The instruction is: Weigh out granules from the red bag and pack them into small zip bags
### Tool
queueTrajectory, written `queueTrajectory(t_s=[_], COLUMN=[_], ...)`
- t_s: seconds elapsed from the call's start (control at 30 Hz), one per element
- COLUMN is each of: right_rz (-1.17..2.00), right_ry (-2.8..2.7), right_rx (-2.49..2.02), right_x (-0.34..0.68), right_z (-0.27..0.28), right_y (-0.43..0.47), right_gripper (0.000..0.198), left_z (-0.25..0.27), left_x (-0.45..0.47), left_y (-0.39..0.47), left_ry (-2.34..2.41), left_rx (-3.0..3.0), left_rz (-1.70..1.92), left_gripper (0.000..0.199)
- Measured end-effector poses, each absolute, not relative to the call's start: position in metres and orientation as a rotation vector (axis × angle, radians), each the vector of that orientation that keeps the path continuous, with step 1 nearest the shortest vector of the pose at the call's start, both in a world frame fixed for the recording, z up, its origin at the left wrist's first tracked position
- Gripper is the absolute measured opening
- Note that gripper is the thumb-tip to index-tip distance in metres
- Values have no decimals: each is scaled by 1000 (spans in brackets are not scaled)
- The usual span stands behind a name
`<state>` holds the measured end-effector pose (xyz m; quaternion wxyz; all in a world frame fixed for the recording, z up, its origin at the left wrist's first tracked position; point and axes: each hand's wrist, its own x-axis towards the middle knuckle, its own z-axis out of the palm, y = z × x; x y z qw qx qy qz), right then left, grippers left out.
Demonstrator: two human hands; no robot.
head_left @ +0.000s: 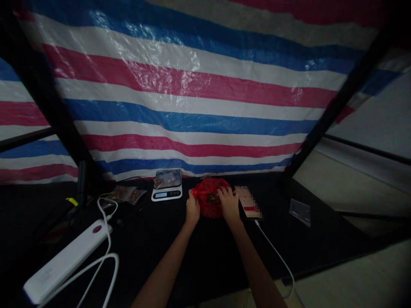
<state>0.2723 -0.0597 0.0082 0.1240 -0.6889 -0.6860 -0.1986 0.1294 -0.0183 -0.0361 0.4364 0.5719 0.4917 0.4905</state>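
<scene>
A red plastic bag (210, 211) sits on the black table with its mouth spread, and small brownish pieces (213, 198) show inside it. My left hand (192, 209) is closed on the bag's left rim. Over the right side of the bag lies my right hand (229, 202), its fingers stretched toward the brownish contents; I see nothing held in them. To the left of the bag stands a white digital kitchen scale (167, 194) with a lit display and a small clear plastic bag (167, 178) on its platform.
Right of the red bag lies a phone (248, 201) with a white cable (276, 250). A clear zip bag (300, 211) rests farther right. At left are filled clear bags (120, 193) and a white power strip (69, 261) with looping cords. Striped tarp (192, 98) hangs behind.
</scene>
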Motion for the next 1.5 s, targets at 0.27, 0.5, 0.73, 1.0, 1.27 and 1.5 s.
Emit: queueTrajectory(t_s=[0.27, 0.5, 0.73, 1.0, 1.27, 1.5], right_rz=[-544, -423, -346, -254, -80, 149], right_ry=[-1916, -1935, -1906, -1889, -1850, -1757], right_rx=[-2010, -2047, -1999, -1943, -1885, -1886], right_x=[280, 281, 286, 286, 284, 285], right_z=[1, -4, -6, -8, -10, -13], right_y=[-62, -59, -64, -66, -64, -60], right_gripper=[31, 29, 26, 22, 23, 29], left_z=[-55, -60, -52, -39, -39, -37], left_x=[133, 142, 141, 144, 143, 146], left_y=[2, 8, 2, -8, -8, -9], left_ry=[1071, 788, 798, 738, 715, 676], left_rx=[1240, 857, 701, 627, 549, 383], left_rz=[1272, 1169, 1166, 1137, 1193, 1249], left_gripper=[29, 51, 45, 38, 35, 24])
